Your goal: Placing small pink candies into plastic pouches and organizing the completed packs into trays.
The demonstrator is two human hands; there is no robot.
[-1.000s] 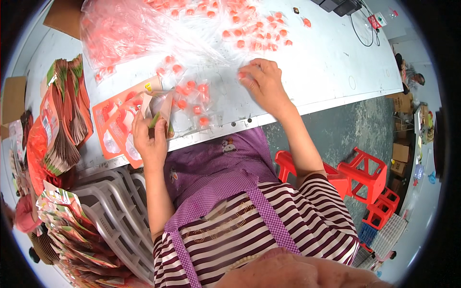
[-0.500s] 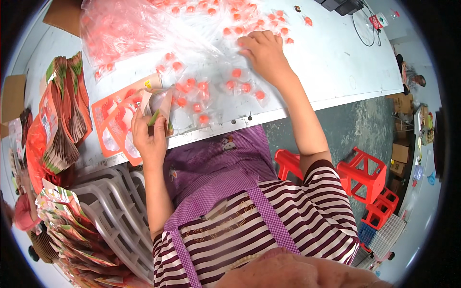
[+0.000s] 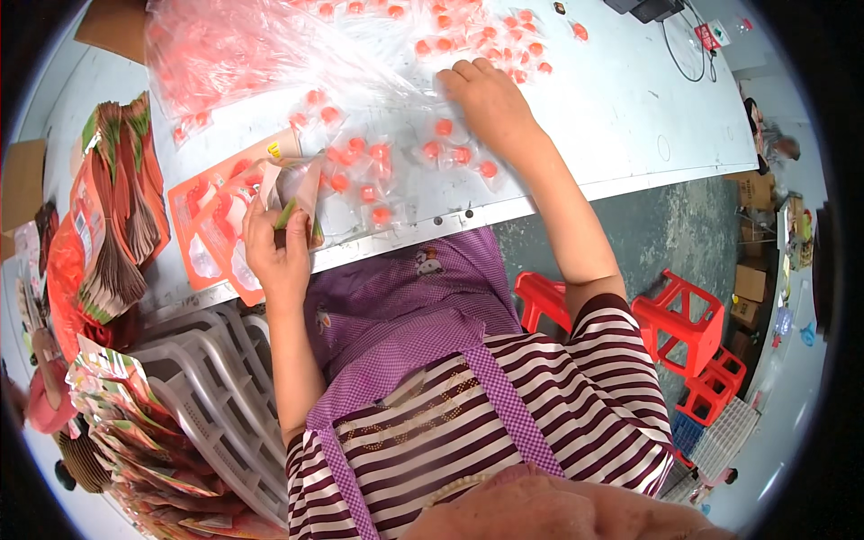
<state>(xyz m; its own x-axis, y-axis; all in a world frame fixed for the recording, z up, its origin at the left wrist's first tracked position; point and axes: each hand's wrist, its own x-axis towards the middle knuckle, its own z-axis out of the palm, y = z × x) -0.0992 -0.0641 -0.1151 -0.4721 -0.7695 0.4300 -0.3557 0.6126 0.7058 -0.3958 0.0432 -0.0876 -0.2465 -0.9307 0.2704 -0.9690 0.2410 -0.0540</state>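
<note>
My left hand (image 3: 281,247) grips an open-mouthed red-and-beige pouch (image 3: 308,184) by its rim, thumb and fingers closed on it near the table's front edge. A similar red pouch (image 3: 191,202) lies flat beneath it. My right hand (image 3: 493,112) is low over the table, fingers curled down with the tips hidden, so whatever they hold cannot be seen. Just left of it lies a small group of clear-wrapped red-orange pieces (image 3: 462,156). Another group of wrapped pieces (image 3: 368,193) rests between my hands, beside the pouch's mouth.
A large clear bag (image 3: 225,54) of wrapped pieces covers the table's far left, with loose pieces (image 3: 490,32) beyond my right hand. Stacked pouches (image 3: 117,207) stand at the left. Grey plastic baskets (image 3: 211,387) are below the edge, red stools (image 3: 679,324) at right.
My right hand has drawn slightly left and away from the far loose pieces, its fingers now more curled. My left hand and the pouch have barely shifted.
</note>
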